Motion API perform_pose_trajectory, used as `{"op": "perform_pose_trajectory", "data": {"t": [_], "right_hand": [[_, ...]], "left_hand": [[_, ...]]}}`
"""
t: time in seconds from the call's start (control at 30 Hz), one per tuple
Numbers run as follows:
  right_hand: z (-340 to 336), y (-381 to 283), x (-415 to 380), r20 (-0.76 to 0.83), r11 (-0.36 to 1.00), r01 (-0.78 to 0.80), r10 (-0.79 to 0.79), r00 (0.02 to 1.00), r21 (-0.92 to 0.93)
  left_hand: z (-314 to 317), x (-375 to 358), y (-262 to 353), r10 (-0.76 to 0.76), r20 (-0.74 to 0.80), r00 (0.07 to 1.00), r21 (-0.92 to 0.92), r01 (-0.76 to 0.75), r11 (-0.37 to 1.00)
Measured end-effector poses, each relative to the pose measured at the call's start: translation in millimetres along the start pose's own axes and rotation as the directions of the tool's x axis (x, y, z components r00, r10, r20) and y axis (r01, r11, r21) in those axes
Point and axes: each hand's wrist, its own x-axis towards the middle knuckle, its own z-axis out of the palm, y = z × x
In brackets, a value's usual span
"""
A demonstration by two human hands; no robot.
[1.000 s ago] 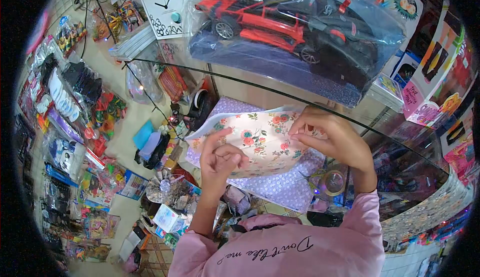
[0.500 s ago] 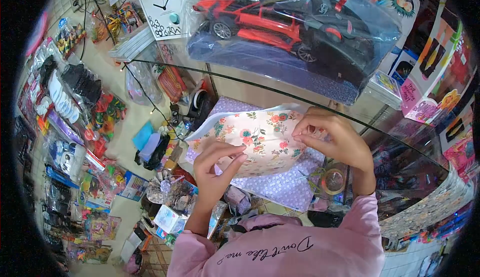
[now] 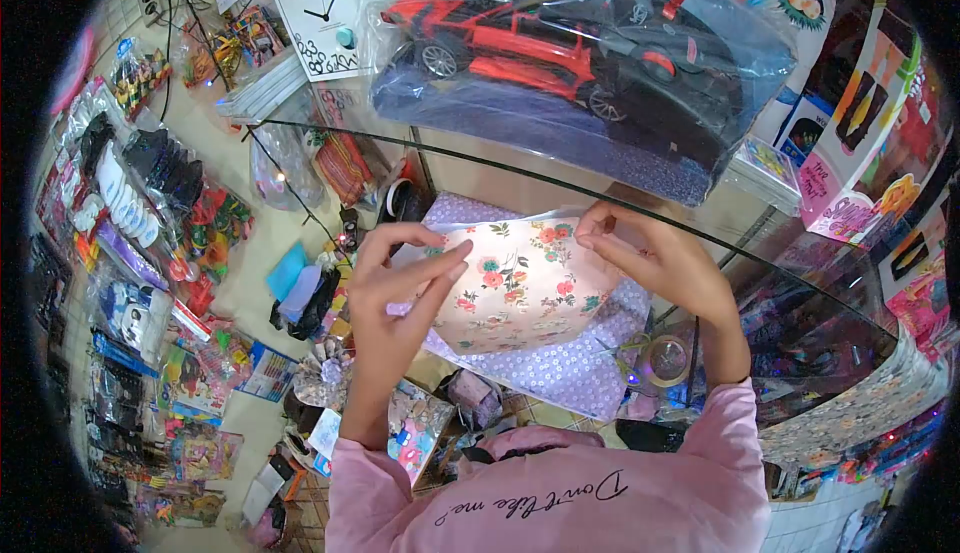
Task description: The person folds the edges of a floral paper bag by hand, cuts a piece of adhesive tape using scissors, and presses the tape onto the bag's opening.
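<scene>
A cream wrapping paper (image 3: 515,303) with coral flowers and green leaves stands bent around in front of me; what is inside it cannot be told. My left hand (image 3: 400,288) is at its left edge, thumb and forefinger stretched over the paper with a small gap between the tips. At the upper right corner, my right hand (image 3: 665,258) pinches with thumb and forefinger at the paper's edge. Beneath lies a lilac sheet with small white flowers (image 3: 575,383).
A glass shelf edge (image 3: 500,163) crosses just beyond my hands, with a bagged red-and-black toy car (image 3: 530,53) above it. A tape roll (image 3: 664,361) sits right of the lilac sheet. Packaged goods (image 3: 165,283) crowd the left; a white clock (image 3: 325,15) stands behind.
My left hand has moved left and upward, and the paper's flared left end now sits closer in. My right hand has shifted slightly left and up.
</scene>
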Motion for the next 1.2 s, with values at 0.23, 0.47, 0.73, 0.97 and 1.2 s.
{"op": "perform_pose_trajectory", "data": {"t": [0.23,0.47,0.73,0.97,1.2], "right_hand": [[-7,13,8,-0.054,0.978,-0.195,0.191,0.980,-0.076],[-9,29,18,0.010,0.984,-0.180,0.180,0.984,-0.006],[-21,16,19,0.016,0.962,0.021,-0.026,1.000,0.271],[-15,34,14,-0.058,1.000,-0.016,0.015,0.998,-0.016],[-11,-8,5,-0.048,0.886,-0.382,0.383,0.922,-0.262]], "left_hand": [[2,9,4,-0.125,-0.034,0.992,0.097,0.128,0.987],[-12,13,-15,-0.036,0.140,0.990,-0.049,0.043,0.998],[-22,25,-19,-0.022,0.217,0.976,-0.029,0.029,0.999],[-18,30,-13,0.005,0.229,0.973,0.284,-0.072,0.956],[-9,30,-18,0.015,0.228,0.974,0.352,-0.097,0.931]]}}
